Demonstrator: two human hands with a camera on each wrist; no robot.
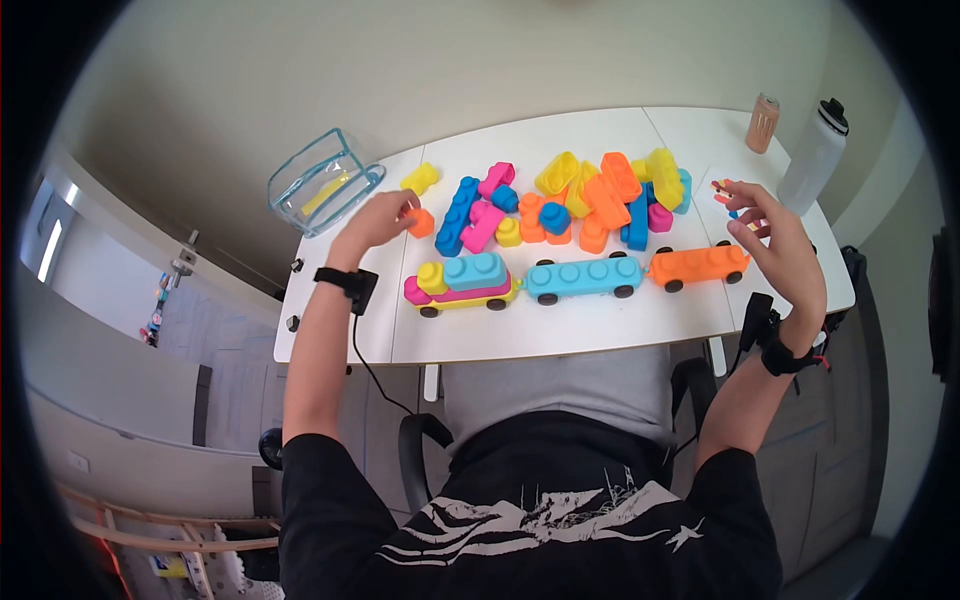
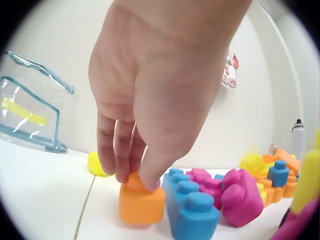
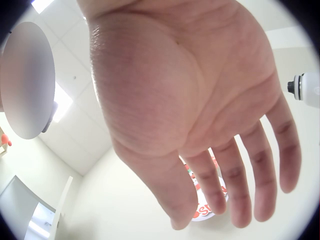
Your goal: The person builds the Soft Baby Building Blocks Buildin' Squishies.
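My left hand (image 1: 378,222) is over the table's left part, its fingertips and thumb pinching the top of an orange block (image 2: 141,207). A blue block (image 2: 194,212) with several studs sits right beside it, with pink blocks (image 2: 242,197) behind. My right hand (image 1: 775,235) hangs over the table's right end, fingers extended and holding nothing. Beyond its fingers shows a white printed piece with red lettering (image 3: 204,212), partly hidden by them. Nearest below is an orange wheeled wagon (image 1: 697,266), lined up with a light blue wagon (image 1: 583,279) and a block-topped engine (image 1: 462,284).
Several colourful blocks (image 1: 603,205) are heaped behind the wagons on the white table (image 1: 560,335). A yellow block (image 1: 420,177) lies beyond my left hand. The clear bag (image 1: 322,180) with blue trim stands at the left edge. A can (image 1: 762,124) and white bottle (image 1: 812,160) stand back right.
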